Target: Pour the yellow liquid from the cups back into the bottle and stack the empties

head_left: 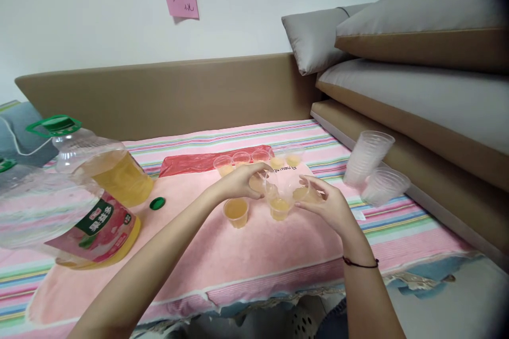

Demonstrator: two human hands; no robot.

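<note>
My left hand (245,181) is curled round a clear plastic cup (258,184) of yellow juice. My right hand (326,202) has its thumb and fingers round another juice cup (303,194). Between the two hands stands a front cup (280,208) with juice in its lower part. Left of it, below my left hand, is a fuller juice cup (236,213). Behind my hands several more cups stand in a row, among them one at the left end (223,164) and one at the right end (293,160). My fingers partly hide the held cups.
Two big juice bottles, one labelled (99,228) and one behind (119,169), are at the left, with a green cap (157,203) nearby. Stacked cups (366,156) lean at the right beside piled cushions (417,90). A red plastic bag (191,163) lies behind the cups.
</note>
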